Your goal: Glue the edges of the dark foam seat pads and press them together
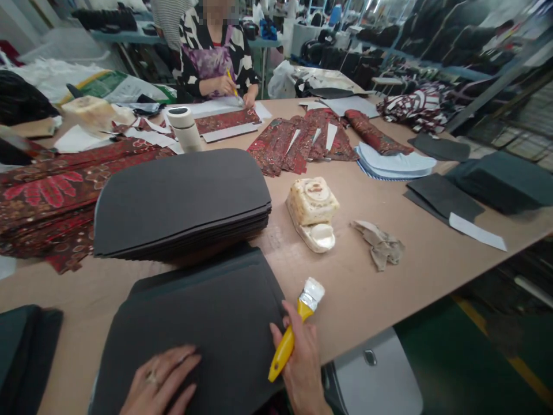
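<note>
My left hand (pixel 162 379) lies on a dark grey sheet (pixel 207 311) near the front of the table, its fingers stretched out and slightly apart. In my right hand (pixel 306 360) is a paintbrush (pixel 284 350) with a yellow handle, its pale, coated bristles pointing away from me. The fingertips of that hand are at the right edge of the same sheet. Just beyond, a thick stack of dark grey sheets (pixel 181 199) with rounded corners overlaps the near ones. To its right sits a whitish, crusted container (pixel 313 202) with a small round tray part in front.
A crumpled beige rag (pixel 382 245) lies right of the container. Patterned red fabric pieces (pixel 47 190) are piled at left, beside a white tumbler (pixel 185 129). Across the table, a co-worker (pixel 218 63) holds another brush. A grey stool (pixel 378 374) stands below the table edge.
</note>
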### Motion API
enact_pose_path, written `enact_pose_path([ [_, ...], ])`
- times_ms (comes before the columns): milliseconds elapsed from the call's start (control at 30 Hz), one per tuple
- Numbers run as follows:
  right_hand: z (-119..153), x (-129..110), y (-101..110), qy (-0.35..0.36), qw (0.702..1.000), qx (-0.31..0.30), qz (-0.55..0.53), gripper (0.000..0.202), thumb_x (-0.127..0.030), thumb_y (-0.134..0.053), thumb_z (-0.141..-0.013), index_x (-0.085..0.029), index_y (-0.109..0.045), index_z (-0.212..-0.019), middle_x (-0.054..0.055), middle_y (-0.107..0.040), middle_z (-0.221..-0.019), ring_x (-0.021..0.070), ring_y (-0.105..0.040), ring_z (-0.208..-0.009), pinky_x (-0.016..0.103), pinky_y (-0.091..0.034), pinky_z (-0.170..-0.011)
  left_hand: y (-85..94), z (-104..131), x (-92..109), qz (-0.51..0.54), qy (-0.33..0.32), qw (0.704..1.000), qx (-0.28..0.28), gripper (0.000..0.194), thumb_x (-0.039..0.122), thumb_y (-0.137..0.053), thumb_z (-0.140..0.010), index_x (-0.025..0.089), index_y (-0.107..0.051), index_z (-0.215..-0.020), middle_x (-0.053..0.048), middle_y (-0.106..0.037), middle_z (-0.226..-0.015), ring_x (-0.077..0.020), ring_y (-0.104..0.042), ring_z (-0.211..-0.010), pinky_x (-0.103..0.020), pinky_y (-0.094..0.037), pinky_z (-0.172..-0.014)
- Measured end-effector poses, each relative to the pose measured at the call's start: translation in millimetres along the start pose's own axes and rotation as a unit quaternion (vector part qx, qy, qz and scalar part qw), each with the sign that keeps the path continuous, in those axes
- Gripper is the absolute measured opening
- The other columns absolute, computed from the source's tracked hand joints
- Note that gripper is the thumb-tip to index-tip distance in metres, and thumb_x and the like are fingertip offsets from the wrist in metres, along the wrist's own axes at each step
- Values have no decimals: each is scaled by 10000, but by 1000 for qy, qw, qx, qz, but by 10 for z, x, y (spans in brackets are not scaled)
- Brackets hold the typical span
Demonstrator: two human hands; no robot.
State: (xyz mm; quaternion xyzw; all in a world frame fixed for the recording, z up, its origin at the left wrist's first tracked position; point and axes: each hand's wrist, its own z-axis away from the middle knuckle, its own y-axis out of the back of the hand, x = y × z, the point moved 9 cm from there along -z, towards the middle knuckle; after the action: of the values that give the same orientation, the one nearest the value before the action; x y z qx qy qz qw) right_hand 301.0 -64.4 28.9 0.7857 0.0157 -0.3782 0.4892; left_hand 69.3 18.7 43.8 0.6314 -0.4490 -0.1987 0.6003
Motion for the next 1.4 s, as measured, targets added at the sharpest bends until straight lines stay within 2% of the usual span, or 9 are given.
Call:
enact_pose_path([
  [33, -14, 6, 1, 9, 1000, -1, -7, 374, -328, -505, -885, -177, -518, -1227, 38, -623, -750, 158, -586, -682, 266, -488, -632, 33, -207, -80, 12, 38, 999, 7, 338, 337, -455, -875, 305, -528, -1203, -37, -653, -1110, -192, -621, -980, -304, -523, -782],
  [100, -37, 27, -3, 28, 1000, 2, -12, 379, -308, -527, -875, -165, -513, -1226, 30, -618, -726, 150, -591, -655, 264, -490, -627, 22, -627, -167, 28, 64, 997, 20, 353, 336, -460, -886, 279, -488, -1233, -47, -642, -1111, -198, -609, -1007, -322, -517, -835],
  [167, -52, 39, -19, 51, 999, 7, -9, 383, -296, -555, -858, -163, -520, -1216, 20, -620, -704, 141, -591, -616, 260, -488, -611, -105, -970, -251, 51, 79, 996, 9, 392, 333, -459, -892, 261, -440, -1277, -54, -633, -1102, -194, -599, -1013, -327, -515, -852],
  [267, -64, 90, -52, 49, 999, 21, -9, 356, -273, -570, -846, -179, -542, -1188, 1, -621, -665, 134, -595, -573, 262, -483, -600, -338, -1233, -350, 81, 93, 992, -30, 449, 327, -459, -894, 264, -380, -1331, -52, -625, -1090, -193, -579, -1028, -341, -504, -874],
  [400, -62, 129, -88, 31, 999, 39, -2, 300, -279, -567, -853, -199, -567, -1142, -13, -614, -604, 136, -581, -505, 291, -475, -597, -462, -1267, -428, 91, 118, 987, -59, 514, 331, -473, -884, 279, -322, -1372, -51, -617, -1085, -206, -571, -1037, -370, -490, -889],
  [600, -12, 172, -86, 11, 998, 66, 19, 257, -217, -614, -817, -239, -611, -1073, -30, -638, -594, 143, -600, -485, 307, -496, -599, -447, -1272, -418, 69, 108, 991, -49, 578, 390, -447, -894, 286, -232, -1420, -58, -636, -1061, -209, -595, -990, -369, -504, -851],
  [933, 27, 232, -117, -28, 997, 62, 40, 185, -213, -611, -818, -224, -652, -998, -17, -654, -603, 151, -611, -472, 322, -512, -603, -444, -1273, -421, 34, 91, 995, -28, 607, 452, -417, -905, 251, -203, -1436, -52, -661, -1004, -193, -620, -931, -335, -521, -809],
  [1300, -17, 224, -101, -23, 997, 56, 41, 201, -199, -619, -802, -219, -657, -998, -10, -661, -614, 137, -626, -500, 268, -532, -571, -457, -1264, -439, 39, 93, 994, -28, 591, 448, -415, -907, 256, -210, -1427, -53, -661, -999, -195, -626, -920, -330, -521, -790],
  [1400, -33, 248, -101, -37, 997, 48, 44, 149, -261, -624, -806, -213, -682, -935, -6, -648, -605, 121, -621, -515, 220, -516, -526, -445, -1281, -420, 37, 87, 995, -28, 578, 423, -412, -913, 256, -206, -1426, -53, -663, -997, -190, -627, -919, -328, -520, -790],
])
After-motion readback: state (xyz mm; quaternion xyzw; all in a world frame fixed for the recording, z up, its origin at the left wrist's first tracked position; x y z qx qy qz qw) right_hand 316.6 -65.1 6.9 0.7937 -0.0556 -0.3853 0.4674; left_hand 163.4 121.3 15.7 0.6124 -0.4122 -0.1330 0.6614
